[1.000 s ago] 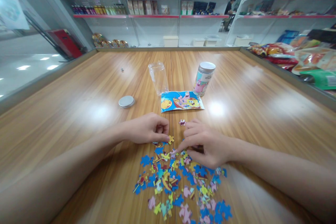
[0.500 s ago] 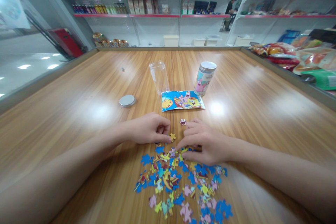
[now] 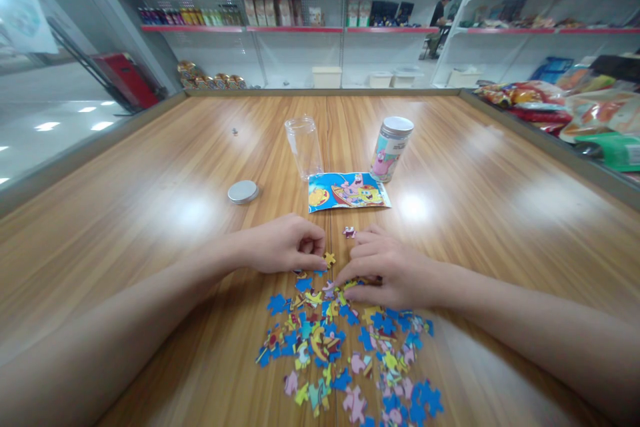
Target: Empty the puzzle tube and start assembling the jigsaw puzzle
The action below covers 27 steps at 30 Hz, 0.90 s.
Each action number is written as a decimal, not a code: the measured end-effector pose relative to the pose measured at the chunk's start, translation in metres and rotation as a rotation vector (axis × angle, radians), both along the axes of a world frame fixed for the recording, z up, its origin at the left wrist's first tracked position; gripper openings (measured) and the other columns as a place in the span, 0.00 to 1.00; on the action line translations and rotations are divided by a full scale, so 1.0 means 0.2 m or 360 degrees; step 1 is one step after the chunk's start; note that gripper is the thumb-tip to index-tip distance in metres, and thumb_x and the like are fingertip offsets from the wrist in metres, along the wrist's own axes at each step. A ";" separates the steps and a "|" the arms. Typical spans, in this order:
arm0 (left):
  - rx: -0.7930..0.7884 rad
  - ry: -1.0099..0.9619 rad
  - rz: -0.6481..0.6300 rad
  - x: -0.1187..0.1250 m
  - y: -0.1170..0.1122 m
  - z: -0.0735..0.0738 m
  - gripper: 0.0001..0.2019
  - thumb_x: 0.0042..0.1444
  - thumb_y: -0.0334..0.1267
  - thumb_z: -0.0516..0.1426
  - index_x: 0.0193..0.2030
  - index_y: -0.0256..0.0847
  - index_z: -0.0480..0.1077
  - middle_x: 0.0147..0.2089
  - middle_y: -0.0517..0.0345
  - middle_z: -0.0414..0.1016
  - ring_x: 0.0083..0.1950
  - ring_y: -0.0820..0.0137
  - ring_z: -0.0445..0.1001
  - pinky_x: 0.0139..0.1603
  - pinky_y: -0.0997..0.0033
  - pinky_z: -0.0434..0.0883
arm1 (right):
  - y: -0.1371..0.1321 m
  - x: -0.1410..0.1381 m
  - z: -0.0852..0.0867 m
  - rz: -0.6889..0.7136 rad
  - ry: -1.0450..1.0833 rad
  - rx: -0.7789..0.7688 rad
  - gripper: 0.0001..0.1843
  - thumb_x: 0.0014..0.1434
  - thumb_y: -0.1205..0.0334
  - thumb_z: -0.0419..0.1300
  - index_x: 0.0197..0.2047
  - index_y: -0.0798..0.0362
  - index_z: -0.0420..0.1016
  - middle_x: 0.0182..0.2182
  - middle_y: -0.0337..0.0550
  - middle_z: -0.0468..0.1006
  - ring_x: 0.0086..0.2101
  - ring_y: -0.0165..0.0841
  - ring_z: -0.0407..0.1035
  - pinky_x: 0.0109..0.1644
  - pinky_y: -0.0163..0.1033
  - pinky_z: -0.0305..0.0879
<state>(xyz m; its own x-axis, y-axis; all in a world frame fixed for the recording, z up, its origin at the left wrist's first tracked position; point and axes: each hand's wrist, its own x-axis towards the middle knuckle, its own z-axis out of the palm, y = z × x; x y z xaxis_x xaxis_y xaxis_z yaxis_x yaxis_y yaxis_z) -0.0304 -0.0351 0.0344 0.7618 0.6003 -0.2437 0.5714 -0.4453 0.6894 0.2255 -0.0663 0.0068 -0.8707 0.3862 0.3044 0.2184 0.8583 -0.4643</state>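
Note:
My left hand [image 3: 287, 245] is curled above the pile's far edge, with thumb and forefinger closed at the near side of a yellow puzzle piece [image 3: 329, 259]. Opposite it, my right hand [image 3: 383, 268] has its fingers bent and apart, the forefinger reaching to a pink-purple puzzle piece [image 3: 329, 289]. Its palm hides part of the loose puzzle pieces [image 3: 325, 343], mostly blue, yellow and pink, spread toward me. A piece with a cartoon mouth [image 3: 349, 232] lies alone near the right knuckles. Behind the hands is a picture sheet [image 3: 345, 192] with cartoon figures.
A clear jar [image 3: 303, 147] and a lidded cartoon canister [image 3: 391, 150] stand beyond the sheet. To the left lies a silver lid [image 3: 243, 191]. Bagged goods [image 3: 540, 103] line the right edge of the wooden table [image 3: 150, 240]. A person [image 3: 437, 27] is far off behind the shelves.
Both hands stay nearly in place. The right thumb has shifted slightly up and left over the pieces; the pile looks the same.

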 end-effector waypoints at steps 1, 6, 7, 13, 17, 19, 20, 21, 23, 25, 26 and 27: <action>-0.0010 0.0008 -0.0003 0.00 0.00 0.00 0.16 0.60 0.49 0.60 0.31 0.37 0.72 0.24 0.64 0.68 0.25 0.77 0.64 0.26 0.78 0.60 | 0.00 0.00 0.00 0.0001 0.0003 0.0001 0.11 0.68 0.53 0.61 0.46 0.49 0.81 0.28 0.37 0.77 0.35 0.33 0.65 0.52 0.45 0.55; -0.0023 -0.0013 -0.0012 0.01 -0.01 0.00 0.17 0.61 0.48 0.60 0.29 0.36 0.72 0.23 0.64 0.66 0.24 0.78 0.63 0.25 0.79 0.59 | 0.00 0.00 0.00 0.0007 -0.0022 0.0013 0.11 0.69 0.54 0.60 0.46 0.49 0.81 0.31 0.38 0.79 0.37 0.33 0.67 0.53 0.45 0.54; -0.0019 -0.0018 -0.0017 0.01 -0.01 0.00 0.17 0.61 0.48 0.60 0.28 0.35 0.72 0.22 0.64 0.66 0.24 0.78 0.63 0.25 0.79 0.59 | 0.00 0.00 0.00 0.0006 -0.0029 0.0011 0.11 0.69 0.54 0.60 0.47 0.49 0.81 0.32 0.38 0.80 0.37 0.33 0.68 0.53 0.46 0.54; -0.0022 -0.0020 -0.0057 0.00 -0.01 0.01 0.16 0.61 0.46 0.59 0.29 0.36 0.72 0.22 0.63 0.65 0.24 0.77 0.62 0.24 0.78 0.59 | 0.00 0.00 0.00 0.0013 0.0017 0.0000 0.10 0.70 0.56 0.59 0.47 0.49 0.81 0.33 0.38 0.81 0.37 0.33 0.69 0.53 0.45 0.55; -0.0058 -0.0016 -0.0072 0.00 0.00 0.02 0.10 0.58 0.41 0.61 0.30 0.37 0.70 0.23 0.65 0.64 0.25 0.77 0.62 0.25 0.79 0.60 | 0.00 0.00 0.00 0.0024 0.0081 -0.0002 0.10 0.70 0.58 0.59 0.47 0.50 0.81 0.32 0.39 0.81 0.37 0.33 0.68 0.52 0.46 0.56; -0.0061 -0.0013 -0.0070 0.00 0.00 0.02 0.08 0.56 0.39 0.61 0.31 0.37 0.71 0.23 0.65 0.64 0.24 0.78 0.62 0.24 0.79 0.60 | 0.00 0.00 0.00 0.0025 0.0072 -0.0010 0.10 0.70 0.59 0.58 0.47 0.50 0.81 0.31 0.39 0.80 0.37 0.33 0.67 0.53 0.46 0.56; -0.0065 -0.0015 -0.0071 -0.01 0.00 0.02 0.08 0.56 0.39 0.61 0.31 0.37 0.71 0.23 0.65 0.64 0.24 0.78 0.62 0.24 0.79 0.59 | 0.00 0.00 0.00 0.0022 0.0066 -0.0011 0.10 0.70 0.59 0.58 0.48 0.50 0.80 0.31 0.39 0.80 0.37 0.34 0.67 0.52 0.46 0.56; -0.0075 -0.0017 -0.0079 -0.01 0.00 0.02 0.07 0.56 0.38 0.62 0.32 0.37 0.71 0.23 0.65 0.64 0.25 0.78 0.62 0.24 0.79 0.59 | 0.00 0.00 0.00 0.0012 0.0064 -0.0006 0.10 0.70 0.59 0.58 0.48 0.51 0.80 0.31 0.40 0.79 0.37 0.34 0.66 0.52 0.46 0.56; -0.0094 -0.0029 -0.0105 -0.01 0.00 0.02 0.07 0.56 0.38 0.62 0.33 0.37 0.72 0.24 0.65 0.65 0.25 0.78 0.62 0.24 0.79 0.60 | 0.00 0.00 0.00 -0.0035 0.0060 0.0024 0.12 0.69 0.58 0.58 0.51 0.52 0.80 0.32 0.42 0.77 0.37 0.35 0.65 0.49 0.45 0.58; -0.0098 -0.0041 -0.0125 -0.02 0.00 0.01 0.06 0.55 0.38 0.62 0.34 0.37 0.72 0.24 0.65 0.65 0.25 0.78 0.62 0.24 0.79 0.60 | -0.01 0.00 0.01 -0.0090 0.0021 0.0084 0.16 0.69 0.55 0.57 0.55 0.52 0.78 0.34 0.44 0.73 0.38 0.36 0.63 0.46 0.44 0.58; -0.0097 -0.0042 -0.0130 -0.02 0.00 0.01 0.06 0.55 0.37 0.62 0.35 0.37 0.72 0.24 0.65 0.65 0.25 0.78 0.62 0.24 0.79 0.60 | -0.01 0.00 0.02 -0.0109 -0.0022 0.0120 0.18 0.69 0.54 0.57 0.57 0.53 0.78 0.35 0.45 0.72 0.38 0.36 0.62 0.45 0.43 0.58; -0.0096 -0.0042 -0.0133 -0.02 0.01 0.01 0.05 0.55 0.37 0.62 0.35 0.37 0.72 0.24 0.65 0.65 0.25 0.78 0.62 0.24 0.79 0.60 | -0.01 0.00 0.02 -0.0120 -0.0070 0.0152 0.20 0.69 0.52 0.57 0.58 0.53 0.77 0.36 0.46 0.70 0.38 0.37 0.61 0.44 0.43 0.58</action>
<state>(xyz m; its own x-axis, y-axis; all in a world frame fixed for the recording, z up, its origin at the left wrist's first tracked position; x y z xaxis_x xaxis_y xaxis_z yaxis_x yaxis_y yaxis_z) -0.0353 -0.0340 0.0361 0.8152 0.5192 -0.2567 0.5153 -0.4479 0.7306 0.2248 -0.0689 0.0109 -0.8536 0.4223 0.3051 0.3026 0.8786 -0.3695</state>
